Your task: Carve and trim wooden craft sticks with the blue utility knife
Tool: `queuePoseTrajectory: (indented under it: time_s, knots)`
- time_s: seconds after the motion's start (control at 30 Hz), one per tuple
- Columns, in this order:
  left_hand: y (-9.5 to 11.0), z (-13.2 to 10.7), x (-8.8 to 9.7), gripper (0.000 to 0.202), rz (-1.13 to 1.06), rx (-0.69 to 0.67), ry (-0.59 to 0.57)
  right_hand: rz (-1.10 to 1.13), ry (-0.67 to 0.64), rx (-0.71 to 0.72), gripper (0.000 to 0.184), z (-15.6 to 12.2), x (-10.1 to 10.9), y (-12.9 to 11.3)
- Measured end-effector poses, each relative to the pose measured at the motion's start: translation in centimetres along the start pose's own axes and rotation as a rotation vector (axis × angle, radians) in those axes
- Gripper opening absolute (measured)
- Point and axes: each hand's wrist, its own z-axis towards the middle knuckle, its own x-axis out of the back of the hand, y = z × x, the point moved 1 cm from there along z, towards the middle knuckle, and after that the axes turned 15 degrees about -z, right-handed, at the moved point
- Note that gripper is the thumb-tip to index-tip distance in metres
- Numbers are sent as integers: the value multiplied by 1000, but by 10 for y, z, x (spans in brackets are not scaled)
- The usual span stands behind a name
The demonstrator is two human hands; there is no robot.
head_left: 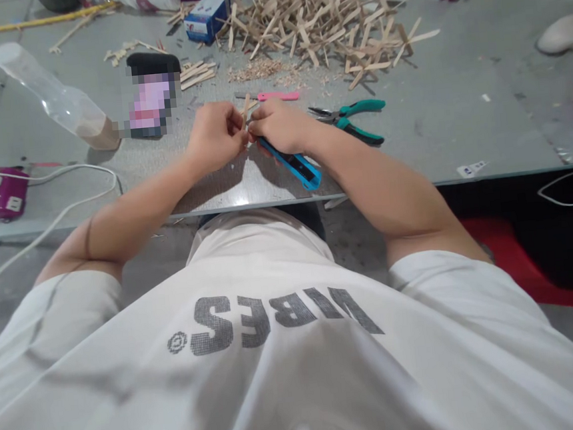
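My left hand (215, 135) is closed in a pinch on a thin wooden stick (246, 109) that stands up between both hands. My right hand (281, 125) is closed around a blue utility knife (298, 166), whose body sticks out toward me under the wrist; its fingertips meet the stick too. Both hands rest together on the grey table (458, 113), near its front edge.
Green-handled pliers (353, 115) lie right of my hands, a pink cutter (276, 96) just behind them. A heap of wooden sticks (319, 18) and shavings fills the back. A blue box (206, 18), a phone (152, 96), a clear bottle (58, 98) and a white cable (56, 215) lie left.
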Motion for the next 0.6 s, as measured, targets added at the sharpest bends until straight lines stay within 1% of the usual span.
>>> queuePoseTrajectory:
  time_s: [0.13,0.27,0.33,0.47,0.6]
  knots:
    - [-1,1,0,26,-74,37,-19,11,-29,12,40,1,3,1]
    - [3,2,0,30,-231,102,-49,33,-36,41,40,7,6,8]
    - [5,2,0,30,-292,121,-44,47,-25,69,40,8,7,12]
    - [11,-1,3,33,-331,153,-62,39,-16,121,34,9,9,16]
    - [16,-1,5,32,-341,181,-81,44,-11,124,29,6,10,14]
